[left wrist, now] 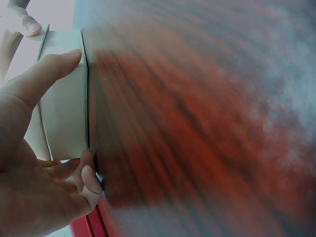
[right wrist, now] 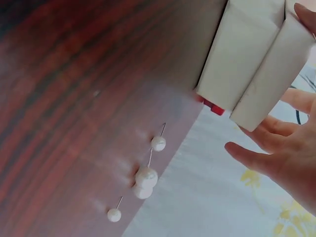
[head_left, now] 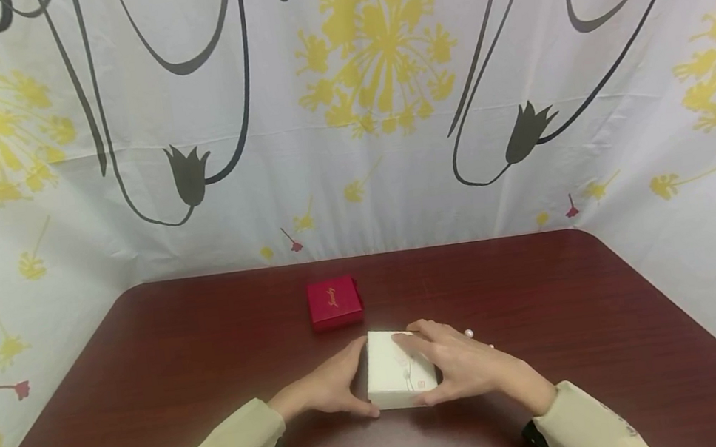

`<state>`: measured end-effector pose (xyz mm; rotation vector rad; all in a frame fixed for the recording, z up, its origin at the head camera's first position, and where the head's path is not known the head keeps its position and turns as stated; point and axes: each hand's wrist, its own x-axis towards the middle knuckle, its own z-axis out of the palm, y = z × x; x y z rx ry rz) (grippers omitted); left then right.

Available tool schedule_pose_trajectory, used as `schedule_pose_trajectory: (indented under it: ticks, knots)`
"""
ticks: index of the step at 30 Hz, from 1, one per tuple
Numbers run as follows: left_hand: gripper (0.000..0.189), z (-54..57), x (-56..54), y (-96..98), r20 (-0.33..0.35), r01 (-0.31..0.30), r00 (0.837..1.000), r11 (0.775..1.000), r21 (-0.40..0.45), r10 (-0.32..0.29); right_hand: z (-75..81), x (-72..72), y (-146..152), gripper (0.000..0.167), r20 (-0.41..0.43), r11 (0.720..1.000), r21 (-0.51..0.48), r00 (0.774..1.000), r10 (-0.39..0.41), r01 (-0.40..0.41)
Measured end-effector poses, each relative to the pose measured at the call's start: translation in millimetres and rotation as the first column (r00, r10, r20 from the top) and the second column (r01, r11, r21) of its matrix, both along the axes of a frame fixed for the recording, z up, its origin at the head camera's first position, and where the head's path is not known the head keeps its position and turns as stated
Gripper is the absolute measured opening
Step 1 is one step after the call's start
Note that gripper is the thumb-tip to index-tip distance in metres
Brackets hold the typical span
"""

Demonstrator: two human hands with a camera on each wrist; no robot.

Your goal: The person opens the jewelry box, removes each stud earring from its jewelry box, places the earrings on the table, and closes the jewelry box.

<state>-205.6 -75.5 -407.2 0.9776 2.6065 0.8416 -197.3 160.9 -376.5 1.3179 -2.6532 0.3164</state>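
Note:
A small white cardboard box [head_left: 390,372] with a fine printed drawing on its lid sits on the table between both hands. My left hand [head_left: 331,383] grips its left side, the thumb at the near face and the fingers toward the far side. From the right, my right hand [head_left: 462,363] holds the lid [right wrist: 271,74], with the thumb at the near edge and a finger over the top. The seam between lid and lower part [left wrist: 66,113] shows in both wrist views. Several pearl-headed pins [right wrist: 146,178] lie beyond the right hand, mostly hidden by it in the head view.
Behind the white box stands a flat red box [head_left: 334,302] with gold lettering. The dark reddish wooden table [head_left: 212,346] has rounded far corners. A white curtain [head_left: 357,216] with yellow and grey flower prints hangs around its back and sides.

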Motion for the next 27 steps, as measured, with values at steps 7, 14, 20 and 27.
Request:
schedule_pose_trajectory:
  ticks: [7,14,20,27]
  knots:
    - [0.105,-1.0,-0.6,-0.1,-0.007,0.002,1.0,1.0,0.019,-0.002,0.6,-0.7,-4.7,0.078,-0.011,1.0,-0.002,1.0,0.024,-0.024]
    - [0.104,-1.2,-0.9,-0.2,-0.004,0.0,1.0,1.0,0.021,0.0,1.4,-2.6,-7.5,0.079,-0.018,0.999,0.019,0.999,0.038,-0.037]
    - [0.107,-1.4,-1.3,-0.9,0.019,-0.013,1.0,1.0,0.002,0.013,3.5,-5.1,-9.6,0.078,-0.003,0.998,0.046,0.999,0.04,-0.039]
    - [0.105,0.1,0.3,-0.3,0.001,-0.009,1.0,1.0,0.012,0.009,2.2,-7.1,-10.6,0.077,0.031,0.997,0.07,0.999,0.03,-0.032]
